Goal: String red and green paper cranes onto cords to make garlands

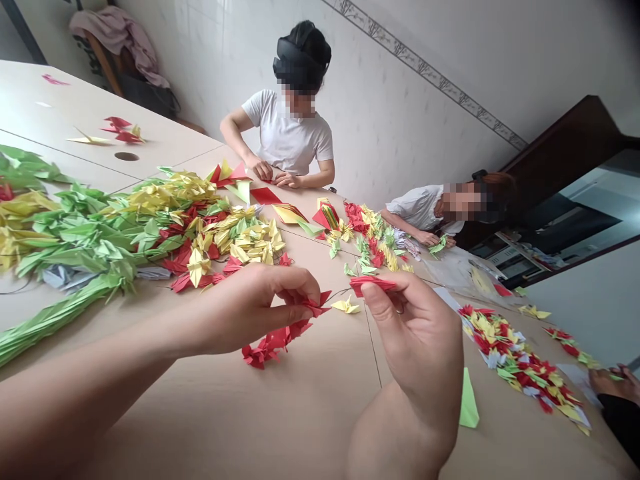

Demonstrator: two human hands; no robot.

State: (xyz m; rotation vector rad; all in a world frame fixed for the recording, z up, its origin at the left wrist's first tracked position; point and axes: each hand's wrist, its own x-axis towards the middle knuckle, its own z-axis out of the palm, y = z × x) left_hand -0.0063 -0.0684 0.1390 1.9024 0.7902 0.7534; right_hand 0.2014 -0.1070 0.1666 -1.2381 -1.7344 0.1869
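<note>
My left hand (253,307) pinches the end of a string of red paper cranes (273,343), which hangs from the fingers down to the table. My right hand (415,333) pinches a single red folded paper crane (373,284) between thumb and fingers, just right of the string's end. A thin thread seems to run between the two hands. A small yellow crane (346,306) lies on the table just beyond them.
Big heaps of green, yellow and red cranes (150,227) cover the wooden table (240,413) at left. Another strung pile (520,367) lies at right, a green folded sheet (469,402) near my wrist. Two people fold paper across the table; another hand (613,383) shows at the right edge.
</note>
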